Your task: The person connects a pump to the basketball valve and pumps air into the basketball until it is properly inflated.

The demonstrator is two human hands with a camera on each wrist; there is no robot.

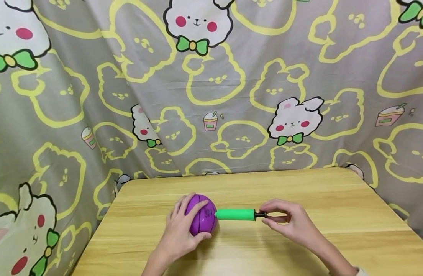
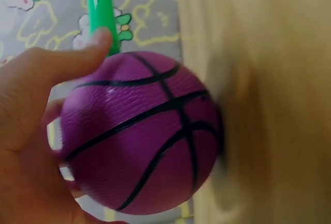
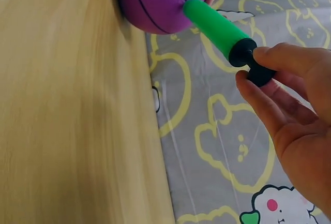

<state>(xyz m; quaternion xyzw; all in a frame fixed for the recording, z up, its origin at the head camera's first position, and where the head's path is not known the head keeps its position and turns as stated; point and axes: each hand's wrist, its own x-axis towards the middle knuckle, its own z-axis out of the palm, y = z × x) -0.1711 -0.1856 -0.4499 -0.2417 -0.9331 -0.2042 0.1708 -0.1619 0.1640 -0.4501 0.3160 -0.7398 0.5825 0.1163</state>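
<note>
A small purple ball [image 1: 205, 223] with black basketball lines is at the middle of the wooden table. My left hand [image 1: 179, 230] grips it from the left, thumb and fingers spread round it. From the ball's right side a green hand pump [image 1: 235, 214] sticks out level, its tip against the ball. The pump's black handle [image 3: 260, 74] is pinched between the thumb and fingers of my right hand [image 1: 292, 220]. Only a short piece of black rod shows between barrel and handle. In the left wrist view the thumb lies across the near end of the pump [image 2: 101, 6].
The light wood table [image 1: 284, 191] spreads out around both hands. A grey curtain [image 1: 246, 99] with yellow outlines and cartoon animals hangs behind the table's far edge and along its sides.
</note>
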